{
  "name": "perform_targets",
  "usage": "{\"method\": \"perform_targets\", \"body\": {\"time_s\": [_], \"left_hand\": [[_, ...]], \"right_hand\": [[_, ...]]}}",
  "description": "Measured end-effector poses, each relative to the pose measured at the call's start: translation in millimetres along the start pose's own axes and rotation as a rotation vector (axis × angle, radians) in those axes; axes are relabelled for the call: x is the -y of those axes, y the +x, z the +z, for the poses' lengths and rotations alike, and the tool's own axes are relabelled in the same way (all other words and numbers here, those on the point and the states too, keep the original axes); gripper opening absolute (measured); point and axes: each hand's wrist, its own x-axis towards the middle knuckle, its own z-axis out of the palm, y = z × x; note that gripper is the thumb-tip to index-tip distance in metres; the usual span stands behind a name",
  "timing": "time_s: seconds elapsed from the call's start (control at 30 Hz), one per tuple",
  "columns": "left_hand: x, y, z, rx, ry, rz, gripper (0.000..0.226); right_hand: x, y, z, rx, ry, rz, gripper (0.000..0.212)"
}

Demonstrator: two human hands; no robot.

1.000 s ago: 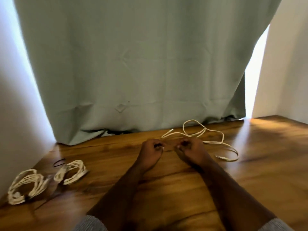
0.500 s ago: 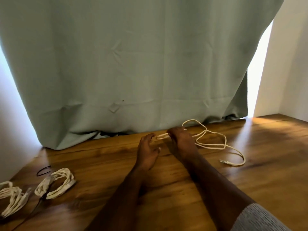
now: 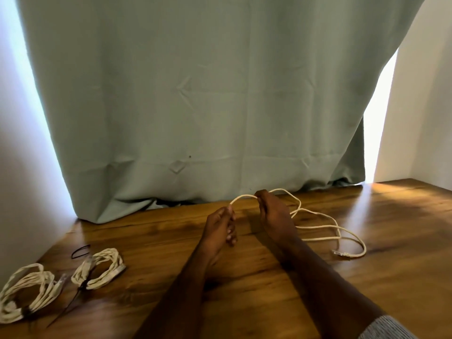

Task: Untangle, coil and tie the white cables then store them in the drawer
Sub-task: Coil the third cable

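A loose white cable [image 3: 318, 226] lies in open loops on the wooden table [image 3: 391, 277], its plug end at the right. My left hand [image 3: 220, 228] pinches one end of it near the table's middle. My right hand [image 3: 274, 211] grips the same cable a little farther back, and a short arc of cable spans between the two hands. Two coiled and tied white cables lie at the left: one [image 3: 97, 267] nearer the middle, the other [image 3: 27, 297] at the frame's left edge. No drawer is in view.
A pale green curtain [image 3: 220, 106] hangs down to the table's back edge. A thin black tie [image 3: 80, 250] lies behind the coils at the left. White walls close in at the far left and at the right.
Both hands have reached from the table's middle to the loose cable at the back and taken hold of its end. The cable's loops have shifted.
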Motion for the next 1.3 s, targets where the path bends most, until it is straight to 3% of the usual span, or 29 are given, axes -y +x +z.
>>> {"method": "perform_targets", "body": {"time_s": [0.13, 0.27, 0.37, 0.43, 0.53, 0.63, 0.8, 0.9, 1.0, 1.1, 1.2, 1.3], "left_hand": [[-8.5, -2.2, -2.9, 0.038, -0.175, -0.147, 0.05], [-13.4, -6.9, -3.5, 0.307, -0.348, -0.267, 0.054], [-26.0, -10.8, 3.7, 0.525, -0.433, -0.261, 0.058], [-32.5, -11.6, 13.8, 0.564, -0.476, -0.227, 0.063], [-34.8, -5.6, 18.5, 0.391, -0.49, -0.119, 0.055], [-32.1, 0.8, 5.6, 0.176, -0.54, -0.044, 0.052], [-23.9, 12.3, -14.9, -0.054, -0.516, 0.037, 0.028], [-20.3, 14.9, -14.2, -0.056, -0.363, 0.022, 0.024], [-18.1, 10.7, -11.0, -0.041, -0.044, 0.056, 0.029], [-11.8, 4.5, -9.8, 0.026, 0.21, 0.068, 0.04], [-11.0, 0.7, -6.0, 0.194, 0.199, -0.099, 0.05], [-21.7, -2.3, -3.0, 0.424, -0.029, -0.361, 0.062]], "right_hand": [[-0.2, 1.2, -2.6, 0.033, -0.096, -0.03, 0.025], [8.5, 0.8, 0.4, 0.042, -0.022, -0.053, 0.017], [14.2, -4.6, -3.4, 0.115, 0.031, -0.024, 0.012], [19.6, -9.8, -4.0, 0.242, 0.057, -0.022, 0.031], [29.9, -11.2, 2.1, 0.414, -0.11, 0.034, 0.034], [30.5, -12.6, 10.1, 0.564, -0.332, -0.058, 0.029], [39.1, -2.9, 2.6, 0.697, -0.262, -0.24, 0.016], [52.7, 2.5, -6.1, 0.661, -0.237, -0.32, 0.015], [52.9, 4.5, -12.4, 0.572, -0.172, -0.352, 0.008], [43.5, 7.4, -18.2, 0.445, -0.081, -0.397, 0.017], [33.2, 13.3, -23.7, 0.341, 0.06, -0.362, 0.024], [30.4, 16.5, -28.5, 0.323, 0.221, -0.286, 0.025]]}}
